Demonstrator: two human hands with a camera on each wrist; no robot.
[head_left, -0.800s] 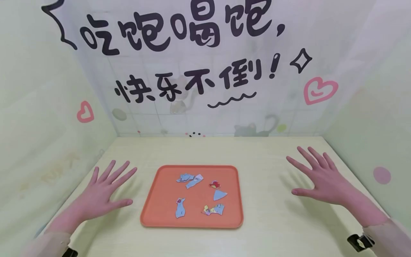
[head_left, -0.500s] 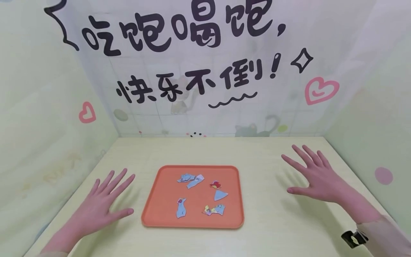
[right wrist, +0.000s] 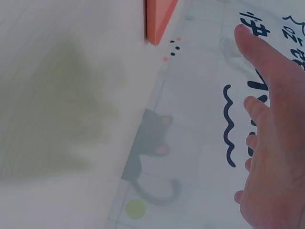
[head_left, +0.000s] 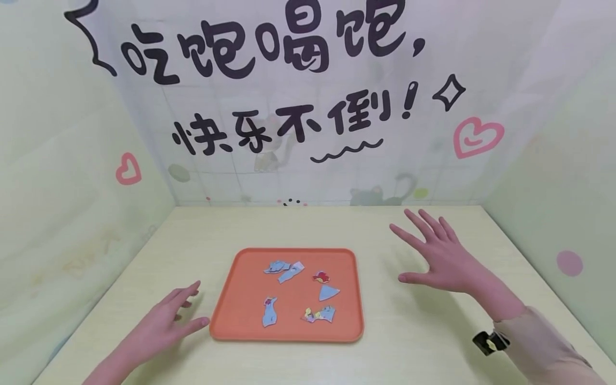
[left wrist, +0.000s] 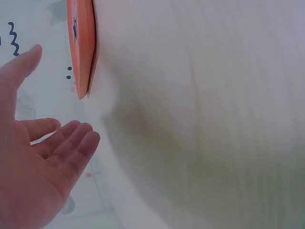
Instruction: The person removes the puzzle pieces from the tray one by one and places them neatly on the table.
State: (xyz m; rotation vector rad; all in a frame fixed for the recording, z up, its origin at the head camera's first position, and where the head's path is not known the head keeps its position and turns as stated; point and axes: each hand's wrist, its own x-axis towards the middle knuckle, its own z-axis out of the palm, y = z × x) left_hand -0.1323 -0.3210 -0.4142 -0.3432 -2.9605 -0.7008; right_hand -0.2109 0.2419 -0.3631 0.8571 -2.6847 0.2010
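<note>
An orange tray (head_left: 293, 331) lies on the table, holding several flat cut-out pieces with pale blue printing. A long blue piece (head_left: 270, 312) is at its front left, and a blue and yellow piece (head_left: 320, 314) at its front right. Behind that are a blue triangular piece (head_left: 329, 292) and a small red piece (head_left: 321, 276). At the back, a strip (head_left: 291, 272) lies against another blue piece (head_left: 276, 266). My left hand (head_left: 163, 323) hovers by the tray's left edge, fingers loosely bent and holding nothing. To the tray's right, my right hand (head_left: 445, 262) hangs above the table with fingers spread.
The pale wooden table (head_left: 409, 342) is bounded at the back by a white printed curtain (head_left: 289, 176) with black lettering, and by pale green curtains at both sides. A black band (head_left: 491, 342) sits at my right sleeve.
My right hand has moved left toward the tray. My left hand has turned and come lower and closer to the tray's left edge, its fingers less spread. The pieces have stayed put.
</note>
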